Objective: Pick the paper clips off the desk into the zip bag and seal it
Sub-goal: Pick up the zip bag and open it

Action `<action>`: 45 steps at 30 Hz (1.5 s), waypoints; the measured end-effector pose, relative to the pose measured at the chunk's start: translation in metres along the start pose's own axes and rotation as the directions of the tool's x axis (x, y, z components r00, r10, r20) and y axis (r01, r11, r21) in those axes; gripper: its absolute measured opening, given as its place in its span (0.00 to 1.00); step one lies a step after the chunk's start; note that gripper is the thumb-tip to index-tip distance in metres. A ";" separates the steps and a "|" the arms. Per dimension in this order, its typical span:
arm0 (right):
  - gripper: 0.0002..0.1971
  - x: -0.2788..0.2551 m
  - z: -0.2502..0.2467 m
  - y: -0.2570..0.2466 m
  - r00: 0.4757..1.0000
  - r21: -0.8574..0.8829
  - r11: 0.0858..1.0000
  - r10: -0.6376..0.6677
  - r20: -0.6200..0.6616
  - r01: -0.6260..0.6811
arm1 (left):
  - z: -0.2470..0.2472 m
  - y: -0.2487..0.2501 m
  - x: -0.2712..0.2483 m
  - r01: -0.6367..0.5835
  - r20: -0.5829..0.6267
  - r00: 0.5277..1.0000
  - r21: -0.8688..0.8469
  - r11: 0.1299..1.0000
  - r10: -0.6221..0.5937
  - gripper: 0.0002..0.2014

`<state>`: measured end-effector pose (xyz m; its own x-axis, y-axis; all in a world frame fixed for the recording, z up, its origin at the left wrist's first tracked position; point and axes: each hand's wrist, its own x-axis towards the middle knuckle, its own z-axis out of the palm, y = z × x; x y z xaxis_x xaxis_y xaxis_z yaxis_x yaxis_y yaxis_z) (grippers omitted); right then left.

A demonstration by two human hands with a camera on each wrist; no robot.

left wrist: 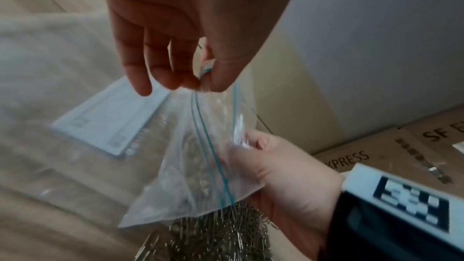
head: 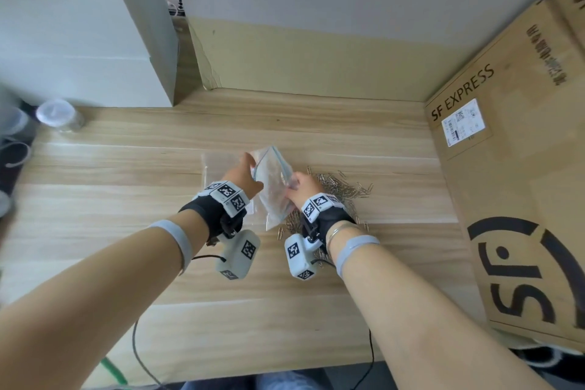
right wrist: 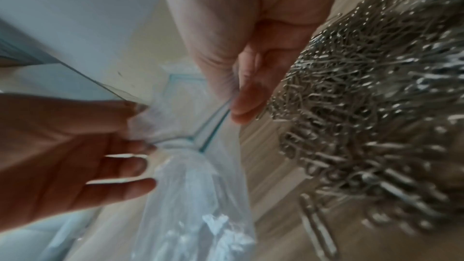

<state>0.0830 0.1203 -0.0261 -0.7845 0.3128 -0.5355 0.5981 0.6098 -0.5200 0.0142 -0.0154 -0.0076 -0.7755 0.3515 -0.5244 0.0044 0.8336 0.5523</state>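
A clear zip bag [head: 274,184] with a blue zip strip [left wrist: 213,154] hangs between both hands above the wooden desk [head: 126,168]. My left hand [head: 245,174] pinches the bag's top corner [left wrist: 206,74] between thumb and fingers. My right hand [head: 302,188] grips the bag's other edge [right wrist: 232,104] near the zip. A big heap of silver paper clips [head: 343,188] lies on the desk just right of the bag and partly under my right wrist; the paper clips [right wrist: 376,106] fill the right wrist view. Whether the bag holds clips is unclear.
A large SF Express cardboard box [head: 522,184] stands along the right side. A white box [head: 82,38] sits at the back left, with a clear lidded jar [head: 58,114] beside it. A flat plastic pack with a white label [left wrist: 110,118] lies left of the bag.
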 end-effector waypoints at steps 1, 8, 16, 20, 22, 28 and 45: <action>0.03 0.001 -0.002 0.006 0.999 0.013 0.999 0.037 -0.032 -0.036 | -0.002 -0.002 0.001 0.012 0.017 1.000 0.018 1.000 -0.012 0.17; 0.18 -0.006 -0.030 0.042 0.992 -0.001 0.999 -0.039 -0.119 0.040 | -0.006 -0.006 0.002 0.003 0.031 1.000 -0.043 0.999 -0.002 0.11; 0.51 -0.006 -0.021 0.075 0.998 -0.424 0.906 0.019 0.058 0.007 | 0.003 0.004 0.002 0.056 0.014 0.998 -0.160 0.986 -0.055 0.12; 0.57 -0.003 -0.008 0.077 0.992 -0.483 0.875 0.039 0.120 0.024 | 0.010 0.006 0.004 0.082 0.051 0.996 -0.271 0.959 -0.071 0.13; 0.55 -0.001 -0.008 0.077 0.995 -0.525 0.851 0.016 0.095 0.037 | 0.015 0.008 0.006 0.085 0.067 0.995 -0.300 0.950 -0.068 0.13; 0.29 0.005 -0.020 0.074 0.980 -0.438 0.877 -0.174 0.095 0.198 | 0.023 0.012 0.013 0.089 0.083 0.994 -0.324 0.942 -0.066 0.17; 0.06 0.007 -0.030 0.069 0.982 -0.142 0.971 -0.189 0.025 0.191 | 0.032 0.021 0.014 0.044 0.086 0.996 -0.291 0.956 -0.019 0.19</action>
<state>0.1138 0.1866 -0.0458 -0.8791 0.1730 -0.4442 0.4077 0.7557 -0.5125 0.0231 0.0212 -0.0240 -0.7181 0.3709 -0.5888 -0.2131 0.6882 0.6935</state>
